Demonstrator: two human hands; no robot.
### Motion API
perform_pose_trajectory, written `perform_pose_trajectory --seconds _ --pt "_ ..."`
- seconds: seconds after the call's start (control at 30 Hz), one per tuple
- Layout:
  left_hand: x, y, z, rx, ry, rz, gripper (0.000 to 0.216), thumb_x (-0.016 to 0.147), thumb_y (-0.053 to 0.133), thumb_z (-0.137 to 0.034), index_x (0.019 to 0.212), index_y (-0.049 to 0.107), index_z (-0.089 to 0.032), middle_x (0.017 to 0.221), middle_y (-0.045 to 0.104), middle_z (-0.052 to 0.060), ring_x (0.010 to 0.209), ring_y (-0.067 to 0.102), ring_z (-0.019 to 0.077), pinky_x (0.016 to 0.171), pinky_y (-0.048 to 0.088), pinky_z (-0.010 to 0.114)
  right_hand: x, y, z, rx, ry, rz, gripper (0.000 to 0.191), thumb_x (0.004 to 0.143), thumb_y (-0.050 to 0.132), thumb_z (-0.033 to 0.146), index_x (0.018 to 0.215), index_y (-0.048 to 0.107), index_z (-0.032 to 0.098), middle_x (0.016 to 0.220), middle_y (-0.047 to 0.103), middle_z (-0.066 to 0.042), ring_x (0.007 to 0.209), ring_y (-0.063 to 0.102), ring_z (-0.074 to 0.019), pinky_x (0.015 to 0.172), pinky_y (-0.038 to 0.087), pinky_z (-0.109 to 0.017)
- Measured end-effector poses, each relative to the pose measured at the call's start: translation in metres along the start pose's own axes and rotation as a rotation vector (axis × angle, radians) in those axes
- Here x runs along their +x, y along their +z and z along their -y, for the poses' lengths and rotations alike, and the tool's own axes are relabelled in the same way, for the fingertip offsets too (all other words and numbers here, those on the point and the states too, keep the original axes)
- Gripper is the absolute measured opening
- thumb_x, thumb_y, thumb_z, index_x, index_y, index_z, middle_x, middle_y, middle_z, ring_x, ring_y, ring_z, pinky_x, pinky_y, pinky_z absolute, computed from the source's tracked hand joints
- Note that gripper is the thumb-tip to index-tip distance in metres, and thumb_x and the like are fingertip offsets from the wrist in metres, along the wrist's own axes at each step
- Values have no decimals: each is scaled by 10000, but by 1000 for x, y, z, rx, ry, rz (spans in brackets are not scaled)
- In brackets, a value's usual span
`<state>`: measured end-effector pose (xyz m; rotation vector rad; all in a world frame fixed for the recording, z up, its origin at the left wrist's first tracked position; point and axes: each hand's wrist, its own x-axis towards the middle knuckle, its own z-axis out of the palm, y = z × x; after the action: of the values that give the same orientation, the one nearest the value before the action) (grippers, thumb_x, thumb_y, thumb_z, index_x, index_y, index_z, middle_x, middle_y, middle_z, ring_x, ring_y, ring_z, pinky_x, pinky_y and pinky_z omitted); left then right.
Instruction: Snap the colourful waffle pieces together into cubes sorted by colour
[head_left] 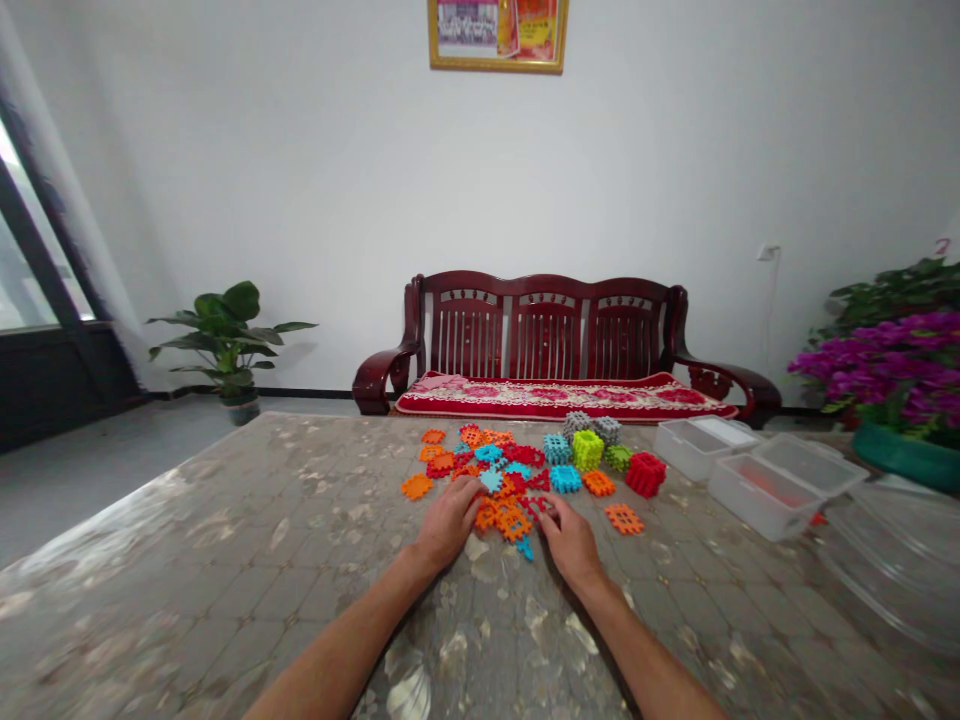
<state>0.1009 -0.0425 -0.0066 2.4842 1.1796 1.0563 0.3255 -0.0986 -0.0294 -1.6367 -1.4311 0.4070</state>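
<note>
A loose pile of flat, notched plastic building pieces in orange, red and blue lies on the table in front of me. At the pile's left edge, my left hand rests with its fingers reaching over the pieces, beside a light-blue piece. On the other side, my right hand has its thumb and fingers closed at a red notched piece. Right of the pile stand stacked pieces: lime green, red, blue and grey.
Single orange pieces lie around the pile. To the right are clear plastic boxes, a clear round lid or container and purple flowers in a green pot. Beyond the patterned tablecloth stands a wooden bench.
</note>
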Motion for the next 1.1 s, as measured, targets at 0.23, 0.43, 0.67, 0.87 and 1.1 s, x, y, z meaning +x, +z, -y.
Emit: perform_pose_trajectory --seconds 0.23,0.43,0.67,0.87,1.1 --pt "4 5 13 81 -41 -94 270 897 508 -206 1091 696 -226 1322 614 96 1256 544 234 1089 436 416 4 4 -10 185 19 -55 441 757 482 276 1124 707 180 1030 754 -77 961 693 -232 902 505 -351" --pt "-2 3 5 278 -151 -58 307 903 521 -270 1157 693 -260 1403 580 75 1377 427 300 1151 323 537 7 3 -13 213 13 -90 428 718 481 284 1046 731 169 1043 742 -91 944 683 -239 894 520 -361" --pt "26 6 -1 296 -87 135 448 864 577 -286 1311 600 -281 1435 568 49 1431 348 307 1178 242 548 8 2 -14 195 -18 -106 370 701 475 262 929 751 167 979 751 -93 935 684 -244 903 517 -371" --pt "38 3 7 205 1 213 385 829 601 -263 1210 659 -261 1289 655 80 1300 492 294 1126 333 509 6 0 -10 198 -21 -84 336 711 482 241 899 754 188 958 755 -76 922 685 -239 894 521 -370" --pt "35 -2 9 197 14 198 358 751 610 -185 1099 682 -229 1112 685 71 1084 604 248 999 434 402 6 0 -9 205 -22 -64 306 710 493 221 865 756 202 944 759 -63 936 687 -236 904 517 -363"
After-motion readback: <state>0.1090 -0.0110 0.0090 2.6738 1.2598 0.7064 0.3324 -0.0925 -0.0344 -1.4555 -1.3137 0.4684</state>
